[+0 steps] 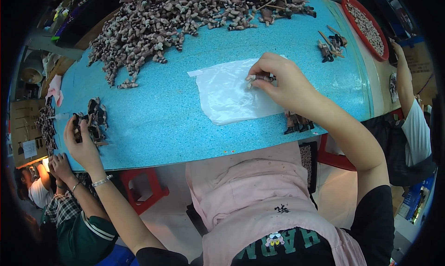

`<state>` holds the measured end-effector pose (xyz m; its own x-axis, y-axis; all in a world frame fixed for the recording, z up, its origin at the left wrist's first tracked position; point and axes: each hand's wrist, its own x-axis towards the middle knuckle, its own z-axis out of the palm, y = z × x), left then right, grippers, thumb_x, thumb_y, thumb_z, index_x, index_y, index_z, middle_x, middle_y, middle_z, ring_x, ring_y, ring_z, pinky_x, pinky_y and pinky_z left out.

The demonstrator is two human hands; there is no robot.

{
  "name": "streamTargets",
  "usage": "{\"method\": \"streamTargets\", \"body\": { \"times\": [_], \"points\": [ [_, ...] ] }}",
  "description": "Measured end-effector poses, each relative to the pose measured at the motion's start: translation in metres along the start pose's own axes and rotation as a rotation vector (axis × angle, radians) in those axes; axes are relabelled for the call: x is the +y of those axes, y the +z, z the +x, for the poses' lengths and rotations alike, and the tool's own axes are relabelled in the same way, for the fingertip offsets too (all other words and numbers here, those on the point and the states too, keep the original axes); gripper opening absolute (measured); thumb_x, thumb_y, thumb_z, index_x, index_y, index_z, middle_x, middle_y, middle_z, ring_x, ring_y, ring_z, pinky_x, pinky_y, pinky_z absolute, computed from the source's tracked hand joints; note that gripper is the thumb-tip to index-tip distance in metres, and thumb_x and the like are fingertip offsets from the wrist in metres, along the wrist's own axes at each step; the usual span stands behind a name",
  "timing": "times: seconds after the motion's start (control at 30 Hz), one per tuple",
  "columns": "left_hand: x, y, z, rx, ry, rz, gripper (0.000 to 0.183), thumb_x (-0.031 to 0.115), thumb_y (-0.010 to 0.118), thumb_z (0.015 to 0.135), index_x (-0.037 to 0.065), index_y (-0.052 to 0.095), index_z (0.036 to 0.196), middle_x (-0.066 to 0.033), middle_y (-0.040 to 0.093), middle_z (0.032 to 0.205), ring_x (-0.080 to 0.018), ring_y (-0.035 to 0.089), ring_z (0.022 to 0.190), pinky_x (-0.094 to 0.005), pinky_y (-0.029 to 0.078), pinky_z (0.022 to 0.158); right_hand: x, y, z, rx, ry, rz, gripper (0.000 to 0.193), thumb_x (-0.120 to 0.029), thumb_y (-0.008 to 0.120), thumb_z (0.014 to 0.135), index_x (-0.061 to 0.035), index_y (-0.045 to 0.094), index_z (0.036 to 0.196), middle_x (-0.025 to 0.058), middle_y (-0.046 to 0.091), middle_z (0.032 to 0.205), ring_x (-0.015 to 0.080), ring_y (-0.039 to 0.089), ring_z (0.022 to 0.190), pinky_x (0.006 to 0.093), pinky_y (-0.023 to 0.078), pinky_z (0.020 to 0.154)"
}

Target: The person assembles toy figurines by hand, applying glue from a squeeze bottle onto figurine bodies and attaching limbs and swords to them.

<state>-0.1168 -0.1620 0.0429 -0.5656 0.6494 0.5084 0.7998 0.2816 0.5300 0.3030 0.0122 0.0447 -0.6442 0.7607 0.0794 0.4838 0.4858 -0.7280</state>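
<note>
My right hand (278,78) pinches a small figurine (262,78), brown and pale, over a clear plastic bag (225,97) lying flat on the blue table. Out at the left edge, my left hand (82,141) has its fingers curled around a dark figurine (79,121). Beside it lie more dark brown figurines (97,115) in a small cluster. Under my right forearm stands another group of brown figurines (296,121) close to the table's near edge.
A large heap of small figurine parts (157,29) covers the table's far side. A red tray of pale pieces (366,29) stands far right, near a few loose figurines (333,46). Co-workers sit at left (74,205) and right (417,131). Red stools (143,189) stand below.
</note>
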Motion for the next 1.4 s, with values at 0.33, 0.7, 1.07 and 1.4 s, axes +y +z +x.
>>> {"method": "streamTargets", "body": {
  "times": [0.33,0.7,1.07,1.4],
  "points": [
    [0.072,0.017,-0.049,0.009,0.366,0.167,0.029,0.007,0.059,0.088,0.0,0.059,0.117,-0.0132,0.06,0.116,-0.0274,0.055,0.111,-0.0373,0.04,0.098,0.005,0.007,-0.001,0.001,-0.103,-0.141,0.011,-0.005,0.065,0.078,-0.0014,0.065,0.089,0.0127,0.059,0.086,0.0322,0.058,0.088,0.0402,0.048,0.075],
    [0.258,0.107,-0.169,-0.701,0.482,-0.564,0.065,0.009,0.072,0.072,0.001,0.045,0.13,-0.0173,0.051,0.126,-0.0363,0.05,0.113,-0.0422,0.04,0.096,0.012,-0.037,-0.028,0.151,0.24,0.542,0.016,-0.011,0.058,0.09,0.0021,0.06,0.099,0.0038,0.062,0.084,0.0086,0.057,0.069,0.0232,0.047,0.063],
    [0.247,0.105,-0.164,-0.581,0.398,-0.51,0.063,-0.004,0.071,0.071,-0.001,0.045,0.129,-0.0196,0.054,0.121,-0.0342,0.056,0.11,-0.0373,0.046,0.092,0.012,-0.038,-0.094,0.116,0.385,0.804,0.029,-0.018,0.05,0.097,0.0033,0.062,0.112,0.0059,0.063,0.096,0.0115,0.059,0.084,0.0253,0.048,0.077],
    [0.205,0.05,-0.165,-0.921,-0.009,-0.672,0.066,0.009,0.077,0.073,0.001,0.045,0.13,-0.0159,0.058,0.116,-0.0267,0.061,0.102,-0.0339,0.05,0.087,-0.033,0.016,-0.102,-0.072,0.021,0.489,0.023,0.0,0.064,0.079,-0.0003,0.065,0.102,0.012,0.062,0.101,0.0225,0.062,0.092,0.031,0.049,0.077]
  ]
}}
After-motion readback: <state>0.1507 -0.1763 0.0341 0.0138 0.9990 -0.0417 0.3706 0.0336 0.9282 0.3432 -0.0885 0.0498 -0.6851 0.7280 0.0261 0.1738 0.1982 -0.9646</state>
